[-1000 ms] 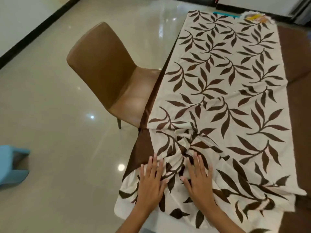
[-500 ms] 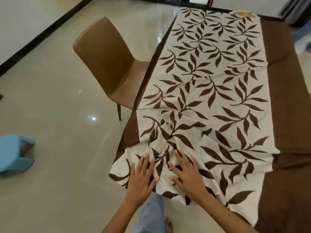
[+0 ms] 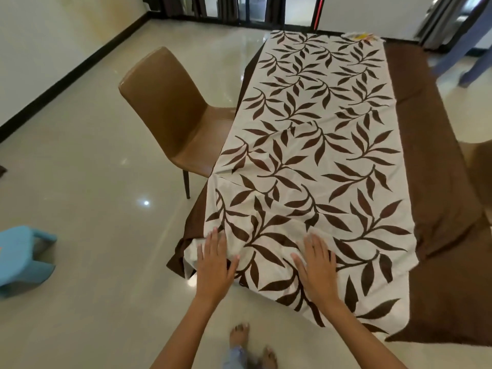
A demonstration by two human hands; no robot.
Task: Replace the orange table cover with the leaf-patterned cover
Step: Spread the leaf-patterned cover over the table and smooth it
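1. Head view looks down the length of a table draped in a dark brown cloth, with the leaf-patterned cover lying on top of it.
2. This cover is cream with dark brown leaf sprays; it runs from the far end of the table to the near end, where its edge hangs over the front.
3. It covers the left and middle of the table, leaving a wide strip of brown cloth bare along the right side and a narrow one showing at the near left corner.
4. The left hand lies flat on the cover's near left corner, fingers straight and close together, pressing the bunched fabric there without gripping it.
5. The right hand lies flat on the cover further right, fingers spread and straight, palm down, holding nothing.
6. Creases fan out in the fabric between and just ahead of the two hands.
7. A brown chair stands at the table's left side, its seat touching the hanging cloth.
8. A light blue stool sits on the glossy floor, well apart to the left.
9. Bare feet show below the table edge.
10. A small yellow and white item at the far end is too small to identify.
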